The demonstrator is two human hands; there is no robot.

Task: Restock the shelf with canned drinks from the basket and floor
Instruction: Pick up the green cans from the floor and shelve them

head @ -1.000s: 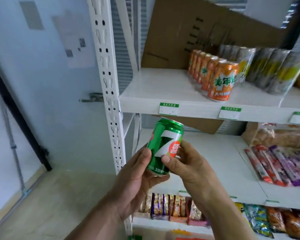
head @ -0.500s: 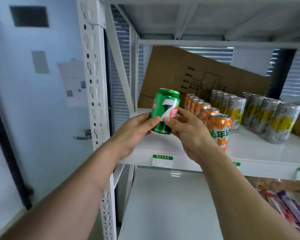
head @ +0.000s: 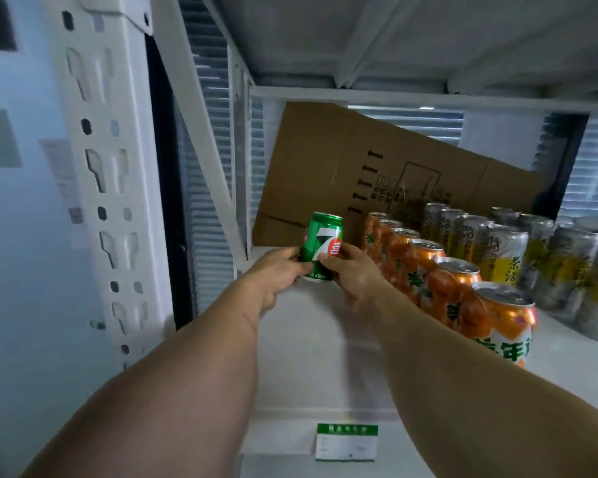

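A green can point(head: 321, 243) with a white and red logo stands slightly tilted at the back left of the white shelf point(head: 311, 357), its base at or just above the shelf board. My left hand point(head: 277, 270) grips its lower left side and my right hand point(head: 351, 270) grips its lower right side. Both arms reach far into the shelf. To the right of the green can runs a row of orange cans point(head: 439, 281) from back to front. Silver and yellow cans point(head: 504, 257) stand in rows further right.
A brown cardboard sheet point(head: 359, 167) leans against the back of the shelf behind the cans. The white perforated upright point(head: 104, 167) stands at the left. The upper shelf board point(head: 394, 36) hangs close overhead. A green price tag point(head: 346, 442) sits on the front edge.
Both hands have carried the green can up from below shelf level and deep into the shelf toward the back left. The view has moved closer and higher.
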